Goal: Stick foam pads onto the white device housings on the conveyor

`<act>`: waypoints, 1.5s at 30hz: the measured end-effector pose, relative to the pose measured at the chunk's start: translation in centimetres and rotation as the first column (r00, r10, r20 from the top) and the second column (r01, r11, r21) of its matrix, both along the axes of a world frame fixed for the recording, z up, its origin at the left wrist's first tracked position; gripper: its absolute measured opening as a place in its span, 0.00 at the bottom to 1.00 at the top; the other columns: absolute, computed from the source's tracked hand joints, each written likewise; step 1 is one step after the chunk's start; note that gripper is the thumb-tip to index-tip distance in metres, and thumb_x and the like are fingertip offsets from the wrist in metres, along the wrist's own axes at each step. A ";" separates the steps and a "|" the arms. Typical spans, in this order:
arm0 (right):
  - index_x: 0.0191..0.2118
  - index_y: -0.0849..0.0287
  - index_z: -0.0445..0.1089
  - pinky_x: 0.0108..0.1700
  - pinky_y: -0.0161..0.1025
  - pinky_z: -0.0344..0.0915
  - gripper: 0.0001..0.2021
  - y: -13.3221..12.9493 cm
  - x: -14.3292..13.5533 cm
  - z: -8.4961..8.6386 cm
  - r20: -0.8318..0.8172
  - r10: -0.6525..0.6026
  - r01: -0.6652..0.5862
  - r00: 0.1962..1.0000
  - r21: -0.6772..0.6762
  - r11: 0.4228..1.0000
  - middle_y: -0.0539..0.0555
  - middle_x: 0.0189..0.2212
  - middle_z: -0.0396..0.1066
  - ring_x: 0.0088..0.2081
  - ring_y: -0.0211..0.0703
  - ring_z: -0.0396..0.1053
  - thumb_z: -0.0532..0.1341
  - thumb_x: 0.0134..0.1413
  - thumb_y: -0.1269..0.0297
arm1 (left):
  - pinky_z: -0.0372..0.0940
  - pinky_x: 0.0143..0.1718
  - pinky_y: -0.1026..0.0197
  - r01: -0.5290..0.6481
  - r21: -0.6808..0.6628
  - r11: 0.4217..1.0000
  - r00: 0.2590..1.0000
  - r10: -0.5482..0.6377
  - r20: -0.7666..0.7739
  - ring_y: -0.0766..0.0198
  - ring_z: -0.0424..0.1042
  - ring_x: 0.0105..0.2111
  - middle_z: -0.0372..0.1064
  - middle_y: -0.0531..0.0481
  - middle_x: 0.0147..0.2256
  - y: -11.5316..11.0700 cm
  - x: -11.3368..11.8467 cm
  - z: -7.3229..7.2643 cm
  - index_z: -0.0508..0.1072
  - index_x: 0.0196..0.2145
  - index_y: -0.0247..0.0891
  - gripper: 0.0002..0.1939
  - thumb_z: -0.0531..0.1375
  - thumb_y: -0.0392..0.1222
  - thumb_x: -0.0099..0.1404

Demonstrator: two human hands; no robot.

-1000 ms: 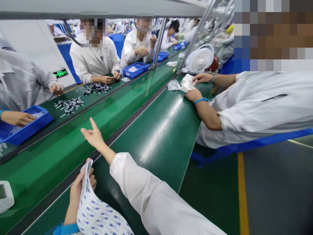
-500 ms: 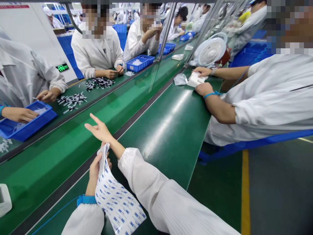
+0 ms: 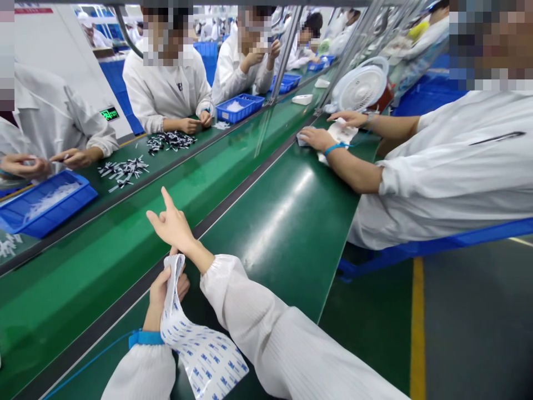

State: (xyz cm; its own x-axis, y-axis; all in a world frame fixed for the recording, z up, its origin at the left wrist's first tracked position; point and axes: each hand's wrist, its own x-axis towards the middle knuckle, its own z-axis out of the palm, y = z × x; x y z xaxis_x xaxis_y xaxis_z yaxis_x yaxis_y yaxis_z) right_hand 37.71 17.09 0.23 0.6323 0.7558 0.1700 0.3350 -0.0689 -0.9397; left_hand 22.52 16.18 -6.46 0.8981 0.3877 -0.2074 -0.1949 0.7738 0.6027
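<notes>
My left hand (image 3: 160,289) is closed around the upper end of a white adhesive sheet (image 3: 212,355) with blue 3M print. The sheet is bent over in a loop at the top, and its lower part hangs down toward me. My right hand (image 3: 175,225) reaches over the green conveyor belt (image 3: 104,261), just above and beyond the left hand. Its thumb and forefinger are stretched apart with nothing seen between them; the other fingers are partly hidden. A blue band circles my left wrist.
On the right, a co-worker's hands (image 3: 318,138) handle a white item and a plastic bag on the green worktop (image 3: 275,222). Across the belt, people work beside blue trays (image 3: 50,205) and piles of small black-and-white strips (image 3: 125,171). A white fan (image 3: 360,86) stands farther back.
My right hand has turned slightly, its forefinger pointing more upward. The sheet's top loop has dropped a little. A white device on the belt has slid almost out at the left edge.
</notes>
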 end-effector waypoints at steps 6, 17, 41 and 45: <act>0.78 0.63 0.33 0.45 0.39 0.65 0.44 -0.5 -0.4 0.5 0.033 -0.025 0.027 0.999 -0.068 0.997 0.42 0.23 0.69 0.31 0.45 0.72 0.59 0.70 0.57 | 0.54 0.11 0.72 0.052 0.012 0.999 0.995 -0.053 0.084 0.79 0.48 0.09 0.60 0.61 0.19 0.2 -0.3 0.0 0.69 0.28 0.38 0.14 0.71 0.42 0.60; 0.78 0.58 0.44 0.47 0.38 0.67 0.40 -0.5 -2.3 0.9 -0.051 -0.162 0.165 0.986 0.063 0.984 0.40 0.21 0.67 0.29 0.41 0.70 0.60 0.68 0.57 | 0.53 0.09 0.73 0.139 -0.046 0.989 0.972 -0.127 0.196 0.77 0.51 0.08 0.59 0.61 0.19 1.1 -1.6 0.0 0.71 0.38 0.40 0.08 0.68 0.36 0.64; 0.70 0.55 0.65 0.55 0.40 0.69 0.30 0.5 -2.1 0.0 -0.204 -0.124 0.152 0.971 0.128 0.980 0.40 0.18 0.64 0.29 0.41 0.69 0.63 0.64 0.58 | 0.53 0.07 0.73 0.091 -0.227 0.970 0.989 -0.060 0.137 0.77 0.43 0.06 0.54 0.62 0.16 2.0 -2.4 -0.9 0.70 0.32 0.42 0.08 0.66 0.34 0.63; 0.78 0.63 0.45 0.58 0.46 0.69 0.43 0.5 -2.2 -0.1 -0.235 -0.131 0.158 0.963 0.100 0.982 0.41 0.21 0.67 0.32 0.45 0.71 0.63 0.64 0.57 | 0.53 0.06 0.72 0.040 -0.248 0.968 0.994 -0.014 0.105 0.77 0.43 0.05 0.55 0.62 0.17 1.8 -2.3 -0.6 0.70 0.33 0.42 0.07 0.66 0.35 0.63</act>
